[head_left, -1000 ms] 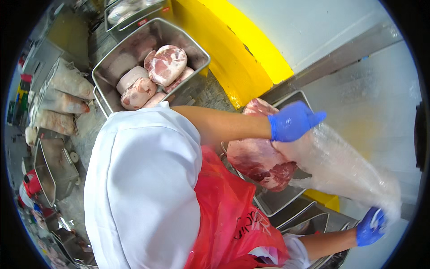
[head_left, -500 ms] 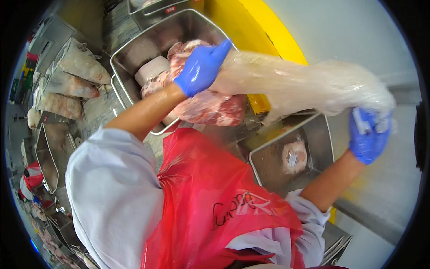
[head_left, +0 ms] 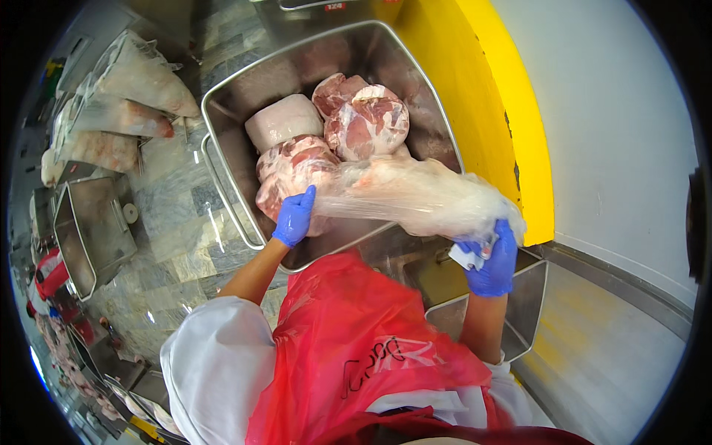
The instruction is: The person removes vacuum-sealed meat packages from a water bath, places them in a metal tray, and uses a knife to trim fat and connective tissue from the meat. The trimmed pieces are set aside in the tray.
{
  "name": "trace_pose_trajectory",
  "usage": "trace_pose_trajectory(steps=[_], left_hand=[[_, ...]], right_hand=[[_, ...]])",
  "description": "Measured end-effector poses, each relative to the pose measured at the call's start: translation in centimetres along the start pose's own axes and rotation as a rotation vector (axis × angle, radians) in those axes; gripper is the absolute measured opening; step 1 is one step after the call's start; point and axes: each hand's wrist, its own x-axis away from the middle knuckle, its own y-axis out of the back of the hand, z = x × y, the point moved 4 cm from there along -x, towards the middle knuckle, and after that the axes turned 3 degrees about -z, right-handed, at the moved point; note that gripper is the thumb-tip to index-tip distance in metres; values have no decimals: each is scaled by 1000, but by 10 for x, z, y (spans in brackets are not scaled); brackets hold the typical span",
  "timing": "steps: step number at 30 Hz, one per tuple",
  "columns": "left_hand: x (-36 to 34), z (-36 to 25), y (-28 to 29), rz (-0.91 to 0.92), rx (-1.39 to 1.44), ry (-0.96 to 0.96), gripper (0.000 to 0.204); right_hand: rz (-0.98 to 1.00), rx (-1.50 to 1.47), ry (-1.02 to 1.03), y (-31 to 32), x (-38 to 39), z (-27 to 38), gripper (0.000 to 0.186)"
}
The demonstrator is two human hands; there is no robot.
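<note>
A clear plastic bag (head_left: 437,196), wrinkled and partly bunched, is stretched across the near right corner of a large steel bin (head_left: 222,119). My left hand (head_left: 294,216), in a blue glove, is closed on the bag's left end beside a piece of raw meat (head_left: 293,167). On the right, my gloved right hand (head_left: 493,263) grips the gathered end, with a white label or slip (head_left: 466,256) showing at its fingers. More meat lies in the bin: a round red cut (head_left: 367,122) and a pale, skin-covered piece (head_left: 285,122). The plastic hides part of the near meat.
A smaller steel bin (head_left: 530,304) stands near right, partly behind my right forearm. A yellow barrier (head_left: 512,111) runs along the wall. Bagged meat (head_left: 141,78) lies at the far left, above another steel bin (head_left: 89,230). The floor is tiled (head_left: 174,193).
My hands have come closer together and the right one has moved left. The bag now hangs lower, over the large bin's corner. The view has shifted, showing more of the meat inside.
</note>
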Motion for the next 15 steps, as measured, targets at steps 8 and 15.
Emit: trace_pose_trajectory(steps=[8, 15], left_hand=[[-101, 99, -72, 119, -125, -238, 38], [-190, 83, -138, 337, -383, 77, 45]], right_hand=[[139, 287, -7, -30, -182, -80, 27], [-24, 601, -241, 52, -202, -106, 16]])
